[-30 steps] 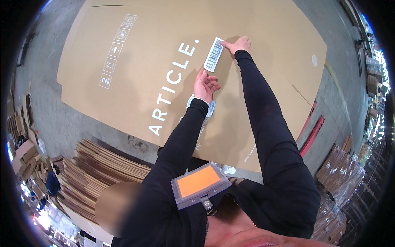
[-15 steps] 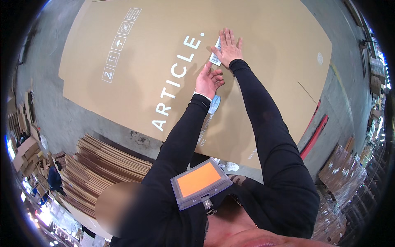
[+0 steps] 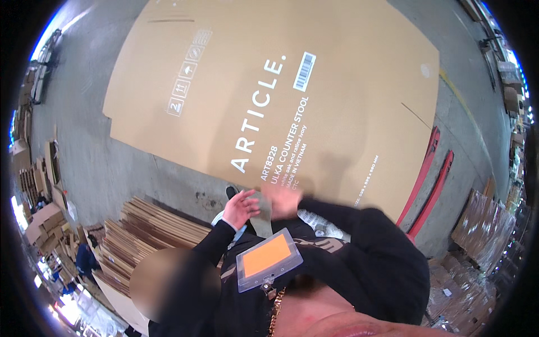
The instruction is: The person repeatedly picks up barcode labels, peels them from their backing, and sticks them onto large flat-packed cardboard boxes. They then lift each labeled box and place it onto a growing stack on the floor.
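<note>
**Both hands have come off the label, back toward the body**

Versus half a second ago: right hand [image 3: 282, 201] no longer covers the barcode label [image 3: 304, 72]; left hand [image 3: 241, 208] has left its lower end too. Label now fully in view, lying flat on the big cardboard panel [image 3: 359, 73], beside the large white lettering [image 3: 258, 115], well apart from both hands.

Grip, as far as I can tell from my end: left fingers loose, spread, slightly curled, nothing seen in them. Right hand is motion-blurred at the panel's near edge; can't tell whether it's closed or holding anything. Pale-blue item [image 3: 240, 233] at the left wrist, kind unclear.

Step, my read: label placed and pressed, hands withdrawing. Next move calls for little at the label; I'd want the right hand sharp before logging a grip. Red forks [image 3: 433, 196] show at the panel's right edge.
</note>
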The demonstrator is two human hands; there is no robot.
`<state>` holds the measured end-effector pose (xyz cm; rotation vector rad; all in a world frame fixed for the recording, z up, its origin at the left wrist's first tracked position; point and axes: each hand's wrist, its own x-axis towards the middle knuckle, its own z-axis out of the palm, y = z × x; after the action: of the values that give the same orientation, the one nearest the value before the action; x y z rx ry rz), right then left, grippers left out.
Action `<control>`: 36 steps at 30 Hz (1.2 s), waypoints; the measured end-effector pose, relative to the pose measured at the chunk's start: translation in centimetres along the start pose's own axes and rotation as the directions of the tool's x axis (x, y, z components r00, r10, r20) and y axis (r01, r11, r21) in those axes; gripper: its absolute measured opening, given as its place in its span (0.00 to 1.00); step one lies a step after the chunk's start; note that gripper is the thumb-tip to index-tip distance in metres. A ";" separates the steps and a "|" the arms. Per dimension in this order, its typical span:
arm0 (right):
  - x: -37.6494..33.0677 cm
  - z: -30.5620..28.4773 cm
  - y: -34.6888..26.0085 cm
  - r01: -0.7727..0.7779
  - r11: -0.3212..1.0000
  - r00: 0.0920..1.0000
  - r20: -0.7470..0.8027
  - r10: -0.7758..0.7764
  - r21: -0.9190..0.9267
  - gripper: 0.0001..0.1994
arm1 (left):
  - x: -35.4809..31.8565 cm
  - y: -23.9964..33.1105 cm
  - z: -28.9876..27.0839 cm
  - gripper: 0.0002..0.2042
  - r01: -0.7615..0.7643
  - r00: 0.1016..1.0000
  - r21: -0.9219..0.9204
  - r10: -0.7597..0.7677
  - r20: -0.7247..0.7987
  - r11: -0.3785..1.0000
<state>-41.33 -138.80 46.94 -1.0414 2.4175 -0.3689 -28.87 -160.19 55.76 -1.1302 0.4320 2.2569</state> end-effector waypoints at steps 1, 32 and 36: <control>-4.6 2.6 -4.0 -0.098 0.963 0.986 0.157 0.060 0.250 0.36 | -1.3 0.4 -2.6 0.23 0.001 0.998 0.045 0.002 -0.063 0.999; -28.8 7.6 -4.6 0.826 -0.289 0.492 -0.368 0.789 0.484 0.31 | -7.5 10.3 -6.9 0.14 -0.856 0.478 -0.088 0.845 0.239 0.509; -33.4 7.0 -3.5 0.900 -0.249 0.418 -0.551 0.723 0.356 0.28 | -12.7 7.2 -5.4 0.15 -0.959 0.267 -0.019 0.924 0.275 0.283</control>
<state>-15.62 -116.99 53.20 0.0409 0.8482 -3.2448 -23.86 -172.99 63.06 -0.4388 1.5102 3.2304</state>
